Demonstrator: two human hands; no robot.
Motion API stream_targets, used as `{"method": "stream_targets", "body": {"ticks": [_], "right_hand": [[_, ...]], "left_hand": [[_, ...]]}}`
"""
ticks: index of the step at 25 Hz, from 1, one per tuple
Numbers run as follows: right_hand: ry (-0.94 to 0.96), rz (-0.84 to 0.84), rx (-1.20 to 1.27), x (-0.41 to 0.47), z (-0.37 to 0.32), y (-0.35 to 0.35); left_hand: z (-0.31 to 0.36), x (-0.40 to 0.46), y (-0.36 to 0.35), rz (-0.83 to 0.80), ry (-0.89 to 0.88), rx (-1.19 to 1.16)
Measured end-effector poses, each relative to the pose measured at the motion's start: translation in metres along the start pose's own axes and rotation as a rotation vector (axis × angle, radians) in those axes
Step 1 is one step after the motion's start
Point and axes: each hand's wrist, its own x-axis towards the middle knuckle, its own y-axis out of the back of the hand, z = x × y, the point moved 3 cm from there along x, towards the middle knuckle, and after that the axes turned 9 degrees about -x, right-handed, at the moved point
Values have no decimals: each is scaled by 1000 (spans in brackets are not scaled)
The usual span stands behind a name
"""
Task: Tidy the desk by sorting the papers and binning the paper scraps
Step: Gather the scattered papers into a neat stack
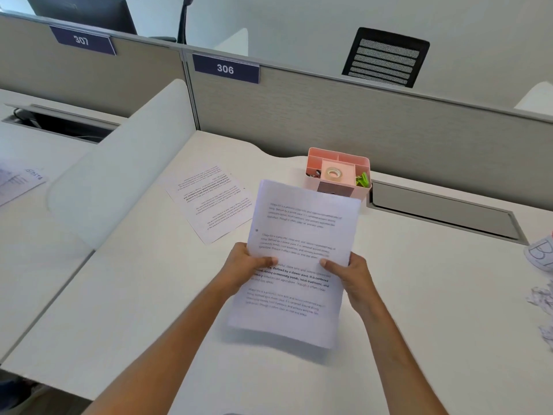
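Nearest, the left hand point(250, 265) and right hand point(347, 272) each pinch a side edge of the printed sheets point(294, 262), held above the tabletop point(134, 295). Beyond lies a loose page point(211, 202); crumpled scraps point(543, 298) wait far right. A light pinch could let the sheets fan and slip.

Left hand point(248, 265), right hand point(348, 272) raised, forearms extended, fingers gripping sheet edges.

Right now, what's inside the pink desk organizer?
The pink desk organizer holds a roll of clear tape in its middle compartment, green clips at the right and small dark clips at the left. The held papers cover its lower front; the rear compartments' contents cannot be seen.
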Motion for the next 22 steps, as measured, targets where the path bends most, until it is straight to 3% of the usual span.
{"method": "stream_targets", "body": {"ticks": [4, 12, 16, 19, 22], "right_hand": [[-136, -34, -127, 7, 32, -3], [-199, 51, -426, 20, 62, -13], [-203, 184, -622, 23, 60, -9], [-103, 367, -930, 34, 44, -8], [25, 315, -1046, 62, 24, -29]], "left_hand": [[-27, 6, 10, 66, 159, -75], [-63, 18, 29, 123, 422, -129], [-65, 24, 40, 74, 503, -241], [-66, 26, 48, 20, 532, -309], [-67, 28, 49, 20, 539, -279]]}}
